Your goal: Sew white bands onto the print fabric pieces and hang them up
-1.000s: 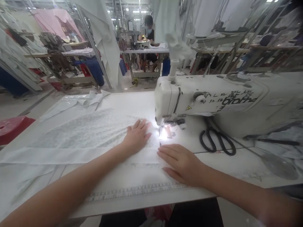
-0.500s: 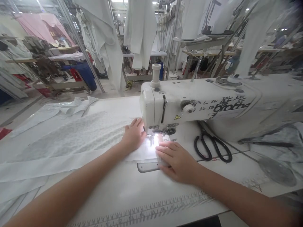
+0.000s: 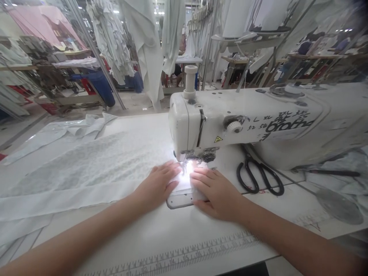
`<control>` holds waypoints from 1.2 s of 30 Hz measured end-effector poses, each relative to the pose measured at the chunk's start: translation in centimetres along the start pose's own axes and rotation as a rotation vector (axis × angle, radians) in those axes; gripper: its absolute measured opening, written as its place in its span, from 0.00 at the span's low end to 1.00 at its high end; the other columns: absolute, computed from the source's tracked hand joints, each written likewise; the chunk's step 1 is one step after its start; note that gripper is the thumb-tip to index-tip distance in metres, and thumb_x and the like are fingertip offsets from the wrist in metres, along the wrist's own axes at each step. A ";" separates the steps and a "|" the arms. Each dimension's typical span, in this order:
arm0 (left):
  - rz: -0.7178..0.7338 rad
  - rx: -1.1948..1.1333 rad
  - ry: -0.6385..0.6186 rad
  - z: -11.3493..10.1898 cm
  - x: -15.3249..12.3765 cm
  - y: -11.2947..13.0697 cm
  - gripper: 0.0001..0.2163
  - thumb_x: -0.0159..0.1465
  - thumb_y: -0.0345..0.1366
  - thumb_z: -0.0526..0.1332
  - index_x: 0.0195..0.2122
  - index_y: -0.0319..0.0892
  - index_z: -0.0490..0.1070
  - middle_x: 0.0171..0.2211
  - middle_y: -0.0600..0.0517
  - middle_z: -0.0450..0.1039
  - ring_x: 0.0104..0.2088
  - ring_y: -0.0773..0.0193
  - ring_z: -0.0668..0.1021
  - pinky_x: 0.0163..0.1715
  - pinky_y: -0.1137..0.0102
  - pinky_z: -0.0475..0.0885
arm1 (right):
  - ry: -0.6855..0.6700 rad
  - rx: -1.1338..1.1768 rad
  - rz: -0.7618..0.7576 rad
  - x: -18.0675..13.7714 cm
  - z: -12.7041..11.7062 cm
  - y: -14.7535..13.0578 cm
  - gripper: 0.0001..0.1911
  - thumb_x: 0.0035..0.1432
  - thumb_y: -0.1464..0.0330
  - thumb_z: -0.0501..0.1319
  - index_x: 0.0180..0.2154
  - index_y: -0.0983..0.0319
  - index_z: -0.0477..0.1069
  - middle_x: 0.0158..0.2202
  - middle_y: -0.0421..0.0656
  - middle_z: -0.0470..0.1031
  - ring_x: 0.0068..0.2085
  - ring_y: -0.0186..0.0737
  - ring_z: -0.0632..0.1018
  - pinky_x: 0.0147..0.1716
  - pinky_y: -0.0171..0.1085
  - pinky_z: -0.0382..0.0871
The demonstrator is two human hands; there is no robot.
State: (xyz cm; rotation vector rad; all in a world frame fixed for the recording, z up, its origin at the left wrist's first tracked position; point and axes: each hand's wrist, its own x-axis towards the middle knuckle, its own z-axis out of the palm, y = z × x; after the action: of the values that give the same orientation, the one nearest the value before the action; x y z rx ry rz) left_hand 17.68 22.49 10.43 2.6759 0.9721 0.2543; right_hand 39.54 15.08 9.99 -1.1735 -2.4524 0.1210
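Observation:
A white sewing machine (image 3: 224,115) stands over the table, its lamp lighting the needle area brightly. Pale fabric (image 3: 86,161) with a faint pattern spreads from the left and runs under the presser foot (image 3: 185,168), where glare hides detail. My left hand (image 3: 158,186) lies flat on this fabric, just left of the foot, fingers stretched toward it. On the other side my right hand (image 3: 217,193) rests with its fingers extended, their tips at the lit cloth right of the foot. Both hands press from above and grip nothing.
Black-handled scissors (image 3: 258,176) lie right of my right hand, under the machine arm. A printed ruler scale (image 3: 184,257) runs along the table's front. Crumpled cloth (image 3: 339,165) and a dark slim tool (image 3: 335,173) lie at far right. White garments hang behind.
My left hand has come back toward me, from beside the machine head to nearer the front of the foot. My right hand has stayed nearly in place. The camera view has shifted slightly.

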 end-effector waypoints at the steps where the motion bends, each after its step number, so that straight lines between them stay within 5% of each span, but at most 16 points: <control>1: 0.000 0.003 -0.003 -0.1 0.2 -0.1 0.15 0.66 0.35 0.48 0.53 0.45 0.61 0.57 0.48 0.62 0.59 0.56 0.60 0.53 0.56 0.60 | -0.014 -0.016 0.016 0.1 0.0 0.0 0.21 0.59 0.63 0.53 0.51 0.67 0.64 0.52 0.52 0.68 0.53 0.52 0.66 0.53 0.52 0.59; 15: -0.033 0.020 -0.011 -0.1 0.3 -0.5 0.15 0.66 0.36 0.47 0.53 0.46 0.60 0.56 0.48 0.63 0.58 0.54 0.61 0.51 0.55 0.61 | -0.095 -0.036 0.092 0.4 0.1 -0.1 0.25 0.59 0.60 0.53 0.55 0.67 0.61 0.56 0.49 0.66 0.56 0.53 0.63 0.55 0.51 0.54; 24: 0.204 -0.039 0.052 -0.7 0.2 0.0 0.14 0.67 0.33 0.47 0.50 0.45 0.66 0.50 0.50 0.69 0.55 0.60 0.66 0.52 0.61 0.64 | -0.071 -0.034 0.080 0.2 0.2 -0.2 0.26 0.59 0.60 0.54 0.55 0.67 0.61 0.56 0.49 0.65 0.56 0.52 0.64 0.55 0.51 0.55; 36: 0.219 -0.093 0.051 -0.7 0.4 -0.1 0.13 0.67 0.33 0.48 0.49 0.46 0.67 0.51 0.51 0.69 0.54 0.60 0.67 0.53 0.61 0.66 | -0.063 -0.037 0.073 0.3 0.1 -0.2 0.25 0.59 0.60 0.54 0.53 0.67 0.63 0.54 0.51 0.67 0.55 0.52 0.65 0.52 0.52 0.58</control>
State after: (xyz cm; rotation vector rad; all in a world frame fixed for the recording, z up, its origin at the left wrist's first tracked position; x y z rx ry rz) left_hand 17.76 22.95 11.05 2.7014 0.6624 0.4045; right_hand 39.16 15.20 10.10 -1.2948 -2.4768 0.1363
